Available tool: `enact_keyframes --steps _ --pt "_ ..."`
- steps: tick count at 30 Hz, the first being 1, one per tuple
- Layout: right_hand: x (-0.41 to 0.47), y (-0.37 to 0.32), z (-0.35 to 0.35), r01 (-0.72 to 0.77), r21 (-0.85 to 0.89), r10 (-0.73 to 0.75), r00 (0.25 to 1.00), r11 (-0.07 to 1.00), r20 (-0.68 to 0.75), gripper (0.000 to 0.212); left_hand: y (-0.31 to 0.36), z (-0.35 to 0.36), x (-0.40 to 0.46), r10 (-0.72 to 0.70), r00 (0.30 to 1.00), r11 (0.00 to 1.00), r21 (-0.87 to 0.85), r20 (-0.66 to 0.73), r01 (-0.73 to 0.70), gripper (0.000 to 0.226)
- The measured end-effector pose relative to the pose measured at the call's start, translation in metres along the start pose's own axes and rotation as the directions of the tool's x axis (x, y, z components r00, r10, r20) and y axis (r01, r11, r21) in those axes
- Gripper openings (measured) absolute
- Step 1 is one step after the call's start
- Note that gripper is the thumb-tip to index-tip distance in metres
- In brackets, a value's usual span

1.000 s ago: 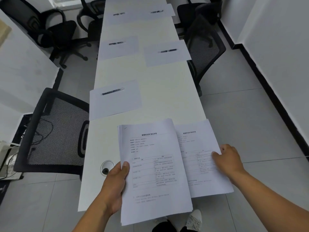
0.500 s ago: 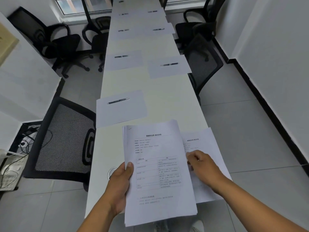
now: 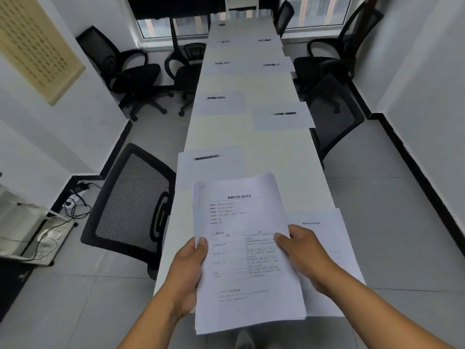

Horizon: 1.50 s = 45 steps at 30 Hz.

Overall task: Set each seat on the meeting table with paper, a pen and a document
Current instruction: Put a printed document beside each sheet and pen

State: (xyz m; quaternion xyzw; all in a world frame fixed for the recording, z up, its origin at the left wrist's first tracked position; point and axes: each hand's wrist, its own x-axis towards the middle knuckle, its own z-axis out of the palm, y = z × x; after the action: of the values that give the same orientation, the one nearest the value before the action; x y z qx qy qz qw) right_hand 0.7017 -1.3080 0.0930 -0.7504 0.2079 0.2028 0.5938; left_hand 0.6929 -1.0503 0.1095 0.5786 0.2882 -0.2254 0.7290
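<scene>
Both hands grip a stack of white printed document pages (image 3: 247, 250), held in the air over the near end of the long white desk (image 3: 274, 157). The left hand (image 3: 187, 270) pinches the stack's left edge with the thumb on top, and the right hand (image 3: 305, 253) closes its fingers (image 3: 281, 239) on the right edge; neither hand is free.

The stack's long axis runs away from the person, in line with the desk's length. One printed sheet (image 3: 324, 235) already lies flat on the desk just right of the stack, partly under the right forearm.

The nearest seat lacking a document seems to be ahead and to the left, where a blank white sheet of paper (image 3: 208, 170) carries a black pen (image 3: 208, 157), its near edge tucked behind the top of the stack. That spot lies on the left hand's side, beside the black mesh-backed office chair (image 3: 130, 200). Further paper-and-pen sets line both sides of the desk well beyond.
</scene>
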Motion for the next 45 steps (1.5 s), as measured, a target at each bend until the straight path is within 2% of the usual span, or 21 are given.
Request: enact_keyframes --steps 3,6,12,22,29,39,45 --pt "-0.006 -0.006 0.005 0.015 -0.021 -0.015 1.000 1.000 -0.008 0.036 0.000 -0.004 -0.018 0.010 0.999 1.000 -0.015 -0.041 -0.011 0.034" --pt "-0.014 -0.013 0.012 0.040 -0.029 -0.039 0.999 0.999 0.024 0.039 0.002 -0.009 -0.033 0.044 0.996 0.999 -0.019 -0.081 -0.045 0.035" --pt "-0.034 -0.048 0.023 0.137 0.022 -0.138 0.984 0.990 0.114 0.023 0.020 -0.020 -0.068 0.149 0.978 0.988 -0.012 -0.149 -0.153 0.034" --pt "-0.059 -0.099 0.087 0.200 -0.033 -0.189 0.959 0.979 0.213 0.024 0.040 -0.082 -0.113 0.247 0.942 0.961 -0.069 -0.229 -0.269 0.035" --pt "-0.077 -0.123 0.185 0.234 -0.052 -0.215 0.946 0.971 0.243 0.029 0.047 -0.185 -0.124 0.245 0.931 0.950 -0.126 -0.272 -0.286 0.036" --pt "-0.107 -0.166 0.361 0.275 0.045 -0.279 0.940 0.960 0.197 0.028 0.099 -0.369 -0.130 0.327 0.914 0.925 -0.118 -0.239 -0.362 0.035" --pt "-0.122 -0.195 0.439 0.280 0.106 -0.297 0.929 0.954 0.222 0.021 0.123 -0.448 -0.143 0.335 0.912 0.917 -0.141 -0.236 -0.373 0.034"
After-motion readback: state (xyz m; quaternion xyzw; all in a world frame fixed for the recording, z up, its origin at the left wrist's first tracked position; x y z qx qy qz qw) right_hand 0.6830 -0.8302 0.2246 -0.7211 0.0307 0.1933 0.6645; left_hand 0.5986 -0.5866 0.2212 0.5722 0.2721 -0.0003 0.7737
